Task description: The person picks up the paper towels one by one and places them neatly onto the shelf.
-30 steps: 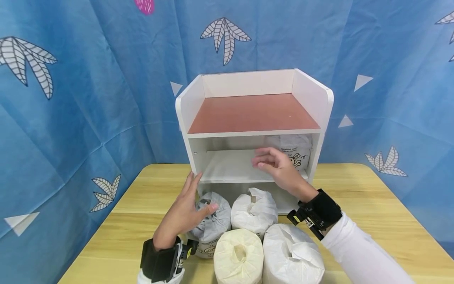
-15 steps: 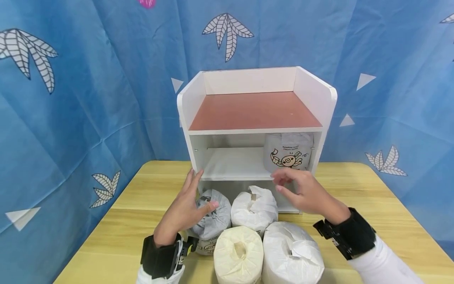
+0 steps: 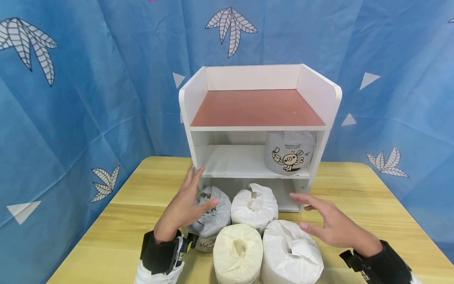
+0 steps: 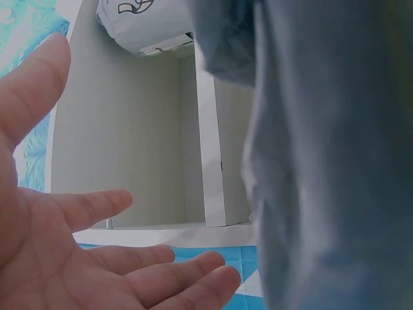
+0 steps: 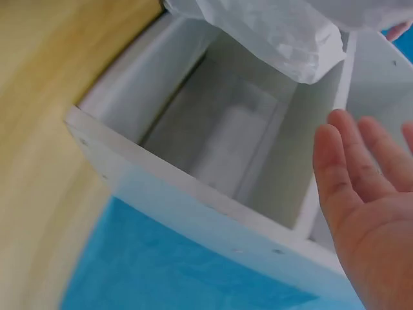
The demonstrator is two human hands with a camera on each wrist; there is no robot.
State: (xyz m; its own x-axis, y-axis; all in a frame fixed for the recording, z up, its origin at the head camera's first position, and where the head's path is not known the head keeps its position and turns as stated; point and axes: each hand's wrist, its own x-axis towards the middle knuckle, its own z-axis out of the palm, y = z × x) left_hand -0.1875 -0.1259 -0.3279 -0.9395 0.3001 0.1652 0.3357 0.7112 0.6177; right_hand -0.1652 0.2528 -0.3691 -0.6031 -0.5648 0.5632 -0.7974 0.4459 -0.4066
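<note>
Wrapped roll [image 3: 291, 252] just under open right hand [image 3: 331, 225], touching unclear.

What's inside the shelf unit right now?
One wrapped roll stands at the right end of the middle shelf; the rest is bare. The bottom compartment is mostly hidden behind the rolls in front.

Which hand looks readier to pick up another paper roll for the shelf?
Probably the left hand: its fingers already lie against the grey-wrapped roll. The right hand hovers open just above the front right roll, apparently not touching it.
</note>
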